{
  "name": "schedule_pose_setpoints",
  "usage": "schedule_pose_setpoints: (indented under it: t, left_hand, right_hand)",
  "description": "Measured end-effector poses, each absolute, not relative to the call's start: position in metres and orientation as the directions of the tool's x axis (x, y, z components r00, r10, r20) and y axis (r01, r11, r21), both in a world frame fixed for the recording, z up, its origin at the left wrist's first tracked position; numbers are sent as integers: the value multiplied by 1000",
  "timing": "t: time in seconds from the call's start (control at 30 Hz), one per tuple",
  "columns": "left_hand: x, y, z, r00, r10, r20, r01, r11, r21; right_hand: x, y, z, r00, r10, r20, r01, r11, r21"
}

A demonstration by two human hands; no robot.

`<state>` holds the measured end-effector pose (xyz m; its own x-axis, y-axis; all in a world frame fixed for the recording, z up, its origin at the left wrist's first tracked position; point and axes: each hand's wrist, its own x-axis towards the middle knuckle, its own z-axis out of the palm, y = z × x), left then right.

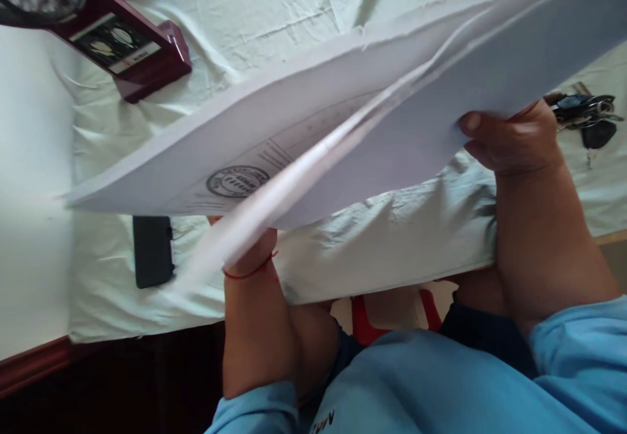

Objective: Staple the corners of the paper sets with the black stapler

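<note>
Right hand (526,139) pinches the paper sheets (392,140) above the desk (416,232); left hand (263,245) half hidden, grip impossible to tell. Parting layers looks like the step; next calls for steady support.

I take this for a room in a home: a rumpled pale cloth (255,23) spreads beneath my grip, what looks like a maroon desk fan (117,42) stands beyond my left hand (260,248), a white wall (29,179) rises further left, and keys (588,111) lie just beside my right hand (522,137).
</note>
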<state>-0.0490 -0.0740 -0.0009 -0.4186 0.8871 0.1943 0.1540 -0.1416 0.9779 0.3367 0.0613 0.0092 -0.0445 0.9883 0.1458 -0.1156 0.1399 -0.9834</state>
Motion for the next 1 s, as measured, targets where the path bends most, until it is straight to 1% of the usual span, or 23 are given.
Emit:
schedule_pose_setpoints:
  t: [0.1,0.17,0.23,0.3,0.4,0.47,0.53,0.63,0.7,0.83,0.9,1.0]
  left_hand:
    - [-43,-71,-1,-458,837,298,169,-248,954]
    - [-40,-71,-3,-432,851,300,197,-236,952]
    - [-39,-71,-4,-402,871,283,220,-208,953]
    - [-38,-72,-5,-394,868,304,230,-227,946]
    - [-38,-74,-2,-388,842,375,250,-296,922]
    - [-39,-75,1,-376,843,384,276,-294,915]
    - [-41,-74,4,-343,867,362,330,-250,910]
    - [-42,-73,6,-268,908,323,442,-182,878]
    - [-41,-74,6,-248,905,346,472,-199,859]
    - [-40,-75,4,-271,863,427,453,-277,848]
    - [-42,-75,2,-260,870,419,468,-266,843]
    - [-45,-75,1,-209,907,366,539,-206,817]
  right_hand:
    - [348,58,15,-172,983,69,-10,68,-998]
    - [351,56,18,-221,975,5,62,19,-998]
    - [351,54,20,-215,976,-21,88,-2,-996]
    - [349,54,18,-165,986,5,118,24,-993]
    - [349,57,13,-78,988,134,195,147,-970]
    - [352,59,11,-89,981,175,202,190,-961]
    - [355,60,13,-167,981,95,201,128,-971]
    - [356,61,19,-306,951,-47,284,44,-958]
    - [357,61,21,-298,953,-52,327,51,-944]
    - [360,62,17,-118,991,66,464,114,-879]
    - [361,63,15,-138,988,67,478,126,-869]
    - [362,64,16,-273,961,-37,443,92,-892]
